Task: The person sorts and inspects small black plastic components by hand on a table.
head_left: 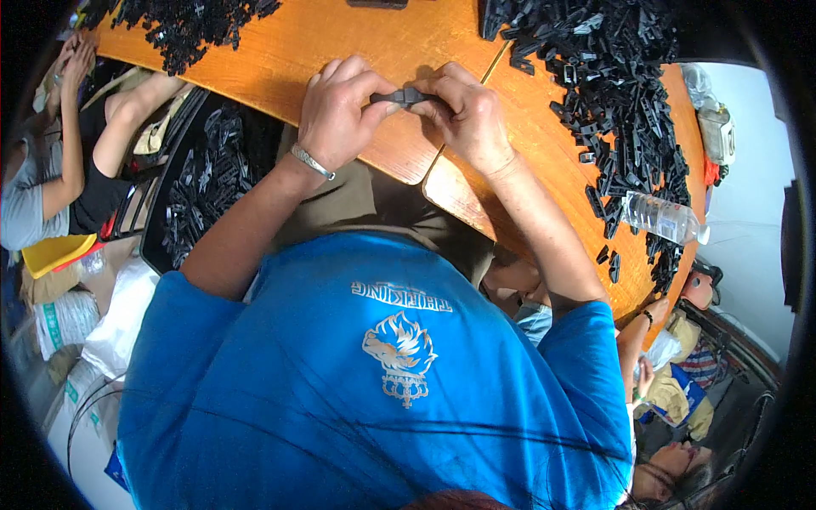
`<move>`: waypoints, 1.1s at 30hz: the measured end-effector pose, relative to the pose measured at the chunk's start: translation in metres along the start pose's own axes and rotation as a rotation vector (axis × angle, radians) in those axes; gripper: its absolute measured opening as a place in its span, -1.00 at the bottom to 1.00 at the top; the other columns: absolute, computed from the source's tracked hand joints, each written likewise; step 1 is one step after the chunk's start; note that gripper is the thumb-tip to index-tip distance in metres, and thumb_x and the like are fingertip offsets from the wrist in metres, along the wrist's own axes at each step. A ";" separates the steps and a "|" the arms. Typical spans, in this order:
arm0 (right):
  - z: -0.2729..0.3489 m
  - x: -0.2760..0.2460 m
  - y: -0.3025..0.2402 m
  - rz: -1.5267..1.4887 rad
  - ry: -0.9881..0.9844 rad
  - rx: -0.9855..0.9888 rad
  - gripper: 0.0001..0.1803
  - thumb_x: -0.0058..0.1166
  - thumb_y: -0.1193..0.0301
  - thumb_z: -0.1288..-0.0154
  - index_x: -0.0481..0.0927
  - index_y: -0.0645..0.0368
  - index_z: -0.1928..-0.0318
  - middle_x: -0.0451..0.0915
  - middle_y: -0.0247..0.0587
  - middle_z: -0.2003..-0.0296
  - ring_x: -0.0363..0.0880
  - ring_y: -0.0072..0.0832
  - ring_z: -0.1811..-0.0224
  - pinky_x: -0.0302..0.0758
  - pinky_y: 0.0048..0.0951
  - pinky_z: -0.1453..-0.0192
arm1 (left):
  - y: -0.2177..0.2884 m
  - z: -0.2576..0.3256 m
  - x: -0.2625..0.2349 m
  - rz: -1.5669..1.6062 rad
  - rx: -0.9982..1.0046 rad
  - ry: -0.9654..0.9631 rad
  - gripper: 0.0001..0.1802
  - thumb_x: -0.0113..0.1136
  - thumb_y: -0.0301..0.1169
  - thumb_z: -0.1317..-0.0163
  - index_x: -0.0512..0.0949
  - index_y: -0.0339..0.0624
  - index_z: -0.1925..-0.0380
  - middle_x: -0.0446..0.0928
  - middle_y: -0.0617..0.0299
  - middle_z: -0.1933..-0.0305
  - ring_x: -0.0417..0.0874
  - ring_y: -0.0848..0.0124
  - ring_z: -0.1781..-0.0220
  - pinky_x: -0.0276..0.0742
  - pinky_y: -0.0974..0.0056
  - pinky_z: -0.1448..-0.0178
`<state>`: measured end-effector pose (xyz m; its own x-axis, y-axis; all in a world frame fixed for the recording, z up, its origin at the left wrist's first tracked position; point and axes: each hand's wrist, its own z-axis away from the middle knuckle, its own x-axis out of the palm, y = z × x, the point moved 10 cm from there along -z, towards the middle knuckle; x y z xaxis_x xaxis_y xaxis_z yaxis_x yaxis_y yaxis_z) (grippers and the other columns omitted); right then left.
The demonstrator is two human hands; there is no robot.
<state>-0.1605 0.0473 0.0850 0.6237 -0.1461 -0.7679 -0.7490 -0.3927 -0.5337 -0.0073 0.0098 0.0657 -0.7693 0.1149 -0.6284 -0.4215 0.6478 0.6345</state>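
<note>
Both of my hands meet over the near edge of the wooden table (340, 38), pinching one small black plastic piece (406, 96) between them. My left hand (338, 109), with a silvery bracelet at the wrist, grips its left end between thumb and forefinger. At the other end, the fingertips of my right hand (469, 110) are closed on it. The piece lies roughly level; the fingers cover both its ends. To the right spreads a large heap of loose black plastic pieces (625, 119), some lying apart at its edge.
A second black heap (191, 30) lies at the far left. Beside my left forearm stands a dark bin (153, 242) of black parts. A clear plastic bottle (663, 219) lies against the right heap. Other people sit at left and lower right, a co-worker's hand (654, 310) at the table edge.
</note>
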 end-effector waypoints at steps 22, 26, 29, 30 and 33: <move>0.029 -0.097 0.095 0.479 0.296 0.290 -0.81 0.38 0.44 -0.30 0.80 0.07 0.07 0.70 -0.13 -0.01 0.78 0.00 0.11 0.73 -0.05 0.04 | -0.060 0.102 -0.149 0.246 -0.324 0.205 -0.79 0.39 -0.69 -0.34 0.70 -0.27 0.06 0.63 0.32 0.04 0.55 0.61 0.17 0.51 0.46 0.04; 0.018 -0.087 0.111 0.501 0.122 0.283 -0.86 0.39 0.49 -0.31 0.77 0.10 0.13 0.69 -0.13 0.06 0.76 0.01 0.07 0.69 -0.07 0.02 | -0.126 0.166 -0.196 0.102 -0.456 0.155 -0.78 0.41 -0.65 -0.35 0.71 -0.26 0.03 0.64 0.35 0.06 0.54 0.64 0.20 0.51 0.48 0.02; 0.014 -0.086 0.120 0.481 0.041 0.276 -0.90 0.32 0.53 -0.30 0.74 0.16 0.18 0.67 -0.01 0.06 0.76 0.05 0.15 0.70 -0.04 0.09 | -0.113 0.162 -0.214 -0.404 -0.305 0.141 -0.74 0.41 -0.61 -0.34 0.70 -0.26 -0.02 0.68 0.20 0.05 0.69 0.42 0.06 0.63 0.33 -0.09; 0.013 -0.086 0.116 0.482 0.044 0.271 -0.90 0.32 0.53 -0.30 0.74 0.16 0.18 0.67 -0.01 0.06 0.76 0.05 0.15 0.70 -0.04 0.09 | -0.105 0.148 -0.212 -0.320 -0.322 0.185 -0.74 0.40 -0.61 -0.35 0.71 -0.26 -0.03 0.69 0.16 0.02 0.71 0.37 0.01 0.65 0.28 -0.13; 0.015 -0.085 0.101 0.457 0.024 0.249 -0.90 0.35 0.51 -0.30 0.72 0.16 0.19 0.67 0.01 0.08 0.76 0.07 0.14 0.70 -0.03 0.09 | -0.077 0.078 -0.176 -0.134 -0.243 0.240 -0.73 0.39 -0.57 -0.39 0.71 -0.25 -0.07 0.68 0.11 0.03 0.75 0.33 0.06 0.68 0.29 -0.09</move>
<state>-0.2927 0.0338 0.0909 0.2238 -0.2743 -0.9352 -0.9746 -0.0567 -0.2166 0.1981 -0.0017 0.0929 -0.7782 -0.1578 -0.6079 -0.6058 0.4442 0.6601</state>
